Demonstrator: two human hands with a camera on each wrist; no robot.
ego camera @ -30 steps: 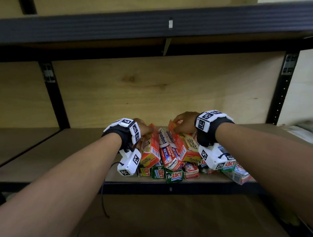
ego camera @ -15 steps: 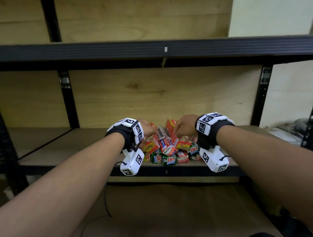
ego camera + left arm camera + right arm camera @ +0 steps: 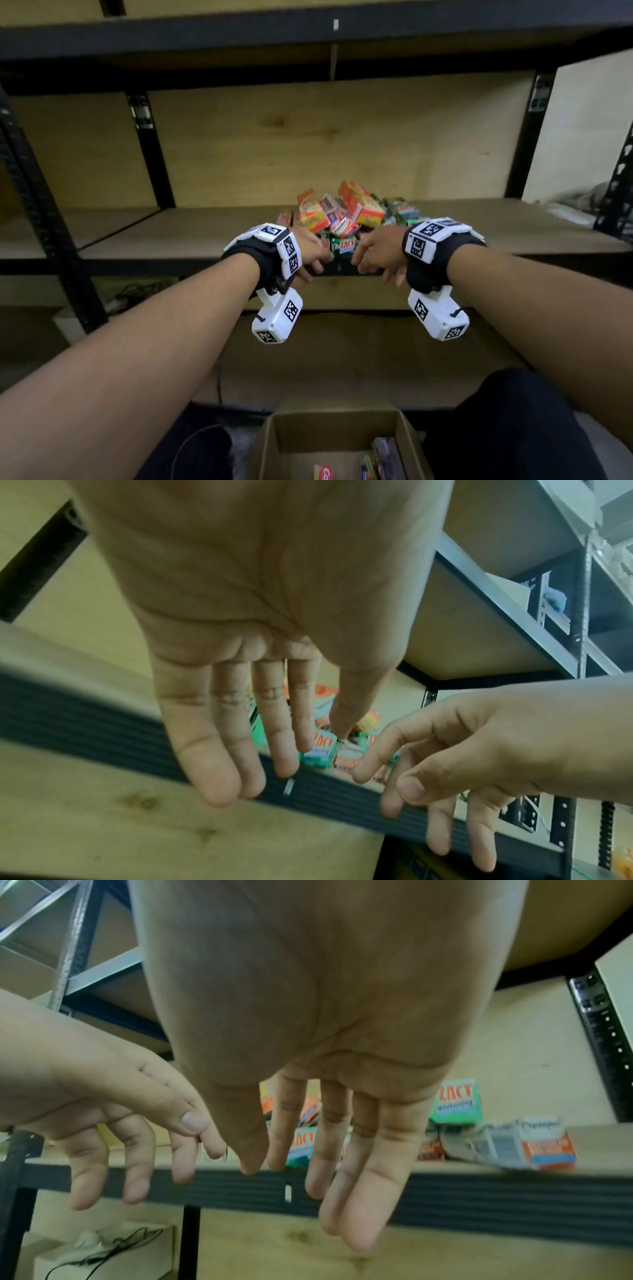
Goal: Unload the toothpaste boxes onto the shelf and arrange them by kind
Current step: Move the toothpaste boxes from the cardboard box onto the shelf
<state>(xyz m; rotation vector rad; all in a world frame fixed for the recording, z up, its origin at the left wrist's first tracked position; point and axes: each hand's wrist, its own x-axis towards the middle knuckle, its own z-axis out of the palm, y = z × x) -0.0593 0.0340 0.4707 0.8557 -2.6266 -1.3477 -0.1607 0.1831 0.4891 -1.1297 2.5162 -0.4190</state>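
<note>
Toothpaste boxes (image 3: 346,216) lay heaped at frame centre on the shelf (image 3: 191,236). Left hand (image 3: 310,255) and right hand (image 3: 376,253), fingers loosely spread and empty, had drawn back from the pile to the shelf's front edge.
</note>
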